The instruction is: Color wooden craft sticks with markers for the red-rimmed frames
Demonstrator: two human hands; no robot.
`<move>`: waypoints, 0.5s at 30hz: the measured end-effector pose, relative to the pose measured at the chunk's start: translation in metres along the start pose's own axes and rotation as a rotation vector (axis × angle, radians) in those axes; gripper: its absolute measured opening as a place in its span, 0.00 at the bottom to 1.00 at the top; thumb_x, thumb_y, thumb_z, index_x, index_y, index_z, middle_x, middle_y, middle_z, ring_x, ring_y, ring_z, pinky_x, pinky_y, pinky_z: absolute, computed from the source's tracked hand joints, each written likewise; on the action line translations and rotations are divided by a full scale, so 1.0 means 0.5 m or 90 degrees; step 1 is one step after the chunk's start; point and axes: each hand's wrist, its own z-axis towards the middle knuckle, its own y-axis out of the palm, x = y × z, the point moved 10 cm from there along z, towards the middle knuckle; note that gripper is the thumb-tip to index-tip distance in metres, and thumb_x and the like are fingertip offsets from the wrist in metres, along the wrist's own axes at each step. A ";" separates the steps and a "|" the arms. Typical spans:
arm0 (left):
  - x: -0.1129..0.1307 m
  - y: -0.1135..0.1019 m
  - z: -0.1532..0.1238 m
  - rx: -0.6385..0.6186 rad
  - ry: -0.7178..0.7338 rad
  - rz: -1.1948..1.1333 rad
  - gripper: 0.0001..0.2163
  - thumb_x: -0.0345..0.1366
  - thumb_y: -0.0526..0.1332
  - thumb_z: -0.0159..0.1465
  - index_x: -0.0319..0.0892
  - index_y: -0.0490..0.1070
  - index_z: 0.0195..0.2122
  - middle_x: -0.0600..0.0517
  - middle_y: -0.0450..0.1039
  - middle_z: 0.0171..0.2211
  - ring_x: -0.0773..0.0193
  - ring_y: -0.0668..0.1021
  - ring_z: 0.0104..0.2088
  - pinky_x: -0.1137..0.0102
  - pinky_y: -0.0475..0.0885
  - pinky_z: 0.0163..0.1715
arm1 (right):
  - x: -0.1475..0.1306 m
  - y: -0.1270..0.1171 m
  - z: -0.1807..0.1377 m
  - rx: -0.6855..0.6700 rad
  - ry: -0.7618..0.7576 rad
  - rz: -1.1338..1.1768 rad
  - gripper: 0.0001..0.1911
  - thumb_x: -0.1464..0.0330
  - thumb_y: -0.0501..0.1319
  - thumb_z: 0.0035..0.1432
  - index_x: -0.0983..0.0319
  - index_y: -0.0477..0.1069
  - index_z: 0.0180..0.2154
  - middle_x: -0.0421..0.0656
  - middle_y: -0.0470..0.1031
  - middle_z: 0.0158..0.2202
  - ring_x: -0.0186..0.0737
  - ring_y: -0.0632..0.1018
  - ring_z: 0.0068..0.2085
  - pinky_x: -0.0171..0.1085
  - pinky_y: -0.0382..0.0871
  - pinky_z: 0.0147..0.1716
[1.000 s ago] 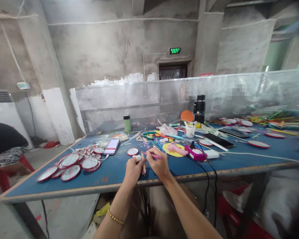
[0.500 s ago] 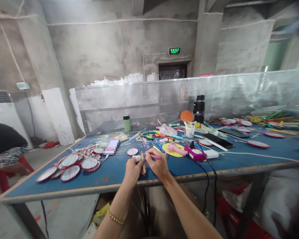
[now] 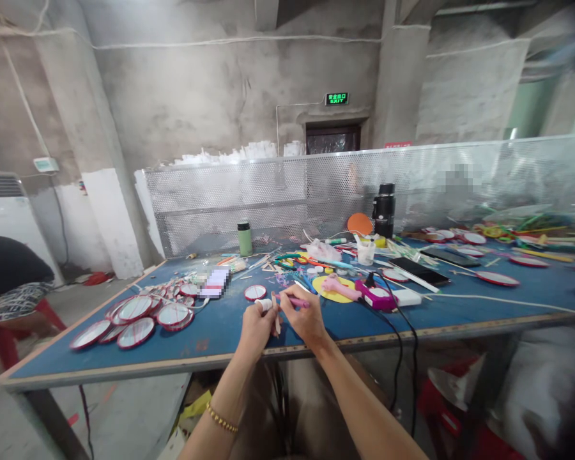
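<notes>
My left hand is closed around a flat wooden stick that stands roughly upright at the near edge of the blue table; one fingertip is wrapped in white tape. My right hand pinches a pink pen, its tip meeting the top of the stick. Both hands hover just over the table's front edge. A small red-rimmed round disc lies just beyond them.
A pile of red-rimmed discs lies to the left. A pink glue gun with black cords, a yellow disc, a green bottle, a black flask and scattered sticks fill the middle. A perforated metal screen backs the table. Another person sits at far left.
</notes>
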 end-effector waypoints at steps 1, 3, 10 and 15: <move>0.000 0.000 0.000 0.000 0.002 0.002 0.15 0.44 0.60 0.58 0.41 0.68 0.19 0.54 0.68 0.12 0.68 0.69 0.14 0.75 0.62 0.17 | 0.001 0.001 0.000 -0.002 0.002 0.000 0.10 0.70 0.56 0.60 0.61 0.68 0.26 0.40 0.72 0.23 0.36 0.73 0.25 0.33 0.65 0.28; 0.001 0.000 -0.001 0.000 0.005 0.008 0.16 0.45 0.60 0.58 0.41 0.67 0.18 0.54 0.67 0.12 0.68 0.69 0.14 0.75 0.62 0.17 | 0.003 0.001 0.000 -0.003 0.006 0.001 0.10 0.70 0.56 0.60 0.61 0.68 0.26 0.40 0.72 0.23 0.36 0.73 0.26 0.34 0.65 0.28; -0.001 -0.001 0.001 0.007 0.003 0.016 0.16 0.44 0.60 0.58 0.41 0.67 0.18 0.53 0.67 0.11 0.68 0.69 0.14 0.76 0.61 0.17 | 0.003 0.002 0.001 -0.008 0.014 0.014 0.10 0.70 0.56 0.60 0.61 0.68 0.25 0.39 0.71 0.23 0.35 0.72 0.25 0.33 0.65 0.28; -0.001 -0.001 0.002 0.007 0.008 0.020 0.16 0.44 0.60 0.58 0.41 0.67 0.18 0.54 0.67 0.11 0.68 0.70 0.14 0.76 0.61 0.17 | 0.002 0.008 0.001 -0.022 0.007 0.020 0.11 0.70 0.56 0.61 0.61 0.69 0.26 0.39 0.72 0.23 0.35 0.73 0.26 0.33 0.66 0.29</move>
